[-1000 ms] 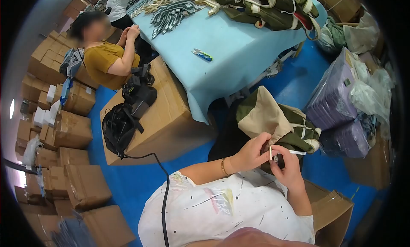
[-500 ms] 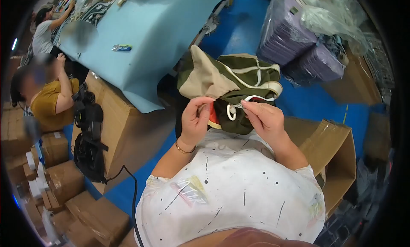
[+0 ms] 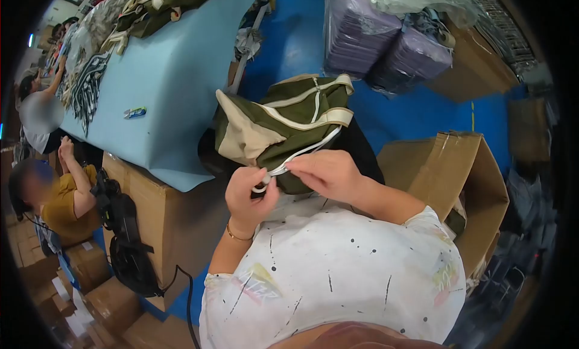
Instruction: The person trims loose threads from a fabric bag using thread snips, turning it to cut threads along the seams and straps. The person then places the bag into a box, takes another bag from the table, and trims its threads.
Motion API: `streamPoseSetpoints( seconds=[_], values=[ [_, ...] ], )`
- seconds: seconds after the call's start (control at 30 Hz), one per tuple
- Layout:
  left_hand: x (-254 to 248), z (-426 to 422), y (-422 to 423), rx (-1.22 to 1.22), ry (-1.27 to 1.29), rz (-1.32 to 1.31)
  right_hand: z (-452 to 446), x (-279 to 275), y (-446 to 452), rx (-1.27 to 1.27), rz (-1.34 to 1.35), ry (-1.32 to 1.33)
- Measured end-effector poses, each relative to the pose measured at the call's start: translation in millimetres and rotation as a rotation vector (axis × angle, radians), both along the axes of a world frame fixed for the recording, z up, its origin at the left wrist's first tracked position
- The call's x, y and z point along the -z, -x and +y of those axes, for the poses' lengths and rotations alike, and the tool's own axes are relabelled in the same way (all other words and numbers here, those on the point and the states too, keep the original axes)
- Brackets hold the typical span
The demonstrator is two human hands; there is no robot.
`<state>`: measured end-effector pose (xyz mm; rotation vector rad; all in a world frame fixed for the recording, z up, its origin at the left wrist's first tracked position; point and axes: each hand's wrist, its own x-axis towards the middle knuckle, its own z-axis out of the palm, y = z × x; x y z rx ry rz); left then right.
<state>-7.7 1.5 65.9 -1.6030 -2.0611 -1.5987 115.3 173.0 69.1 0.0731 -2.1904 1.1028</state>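
Observation:
An olive-green and beige fabric bag (image 3: 238,131) with cream straps rests at my lap, tilted on its side. A white strip (image 3: 319,143), which looks like a zipper, runs along its near edge into my fingers. My left hand (image 3: 248,195) is closed, pinching the strip's white looped end between thumb and fingers. Right beside it, my right hand (image 3: 329,174) pinches the same strip a little farther along. The fingertips nearly touch, and whatever small part lies between the right ones is mostly hidden.
A blue-covered table (image 3: 175,66) holds small snips (image 3: 135,113) and piled bags. An open cardboard box (image 3: 422,162) stands at my right, another box (image 3: 181,222) with black gear at left. Purple wrapped stacks (image 3: 362,35) stand ahead. A person in a mustard shirt (image 3: 69,198) sits left.
My hands have come together; the left now grips the strip's white end, where before it was apart from the right. The view has shifted, so the bag and table appear farther left.

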Motion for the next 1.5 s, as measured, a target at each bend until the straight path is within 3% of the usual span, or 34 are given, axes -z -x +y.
streamPoseSetpoints(
  seconds=[0.17,0.3,0.37,0.5,0.53,0.57,0.63,0.67,0.7,0.77,0.83,0.9,1.03,1.2,1.3,1.43,1.5],
  values=[
    [-2,-28,11,-0.267,-0.184,-0.265,39,30,0,0.132,-0.370,0.650],
    [-3,-55,25,-0.292,-0.281,-0.271,82,78,14,0.230,-0.291,0.602],
    [-1,-78,35,-0.446,-0.579,-0.566,123,102,27,0.381,-0.345,0.488],
    [-4,-126,73,-0.743,-0.697,-0.767,147,118,34,0.492,-0.340,0.408],
    [1,-130,82,-0.964,-0.561,-0.726,145,112,35,0.484,-0.325,0.409],
    [12,-144,91,-1.014,-0.307,-0.637,138,103,35,0.448,-0.323,0.434],
    [28,-156,90,-1.204,0.364,0.033,119,80,37,0.389,-0.310,0.483],
    [21,-142,79,-1.196,0.441,0.291,111,68,37,0.357,-0.291,0.520],
    [19,-126,69,-1.054,0.329,0.364,106,62,36,0.334,-0.276,0.537],
    [16,-84,36,-0.698,0.201,0.202,95,52,33,0.282,-0.248,0.566],
    [12,-44,10,-0.209,0.239,0.354,83,33,30,0.253,-0.258,0.478],
    [9,-3,-6,0.031,0.314,0.308,72,21,24,0.249,-0.228,0.338],
    [33,28,-10,-0.226,0.364,0.294,55,11,13,0.208,-0.114,0.056],
    [57,37,-2,-0.359,0.309,0.268,26,19,4,0.105,0.022,-0.185],
    [67,36,8,-0.282,0.371,0.237,5,21,1,0.006,0.020,-0.220],
    [65,33,13,-0.186,0.272,0.144,-1,28,1,0.007,0.018,-0.174],
    [58,22,14,-0.132,0.343,0.131,10,35,4,0.042,-0.026,-0.103]
  ],
)
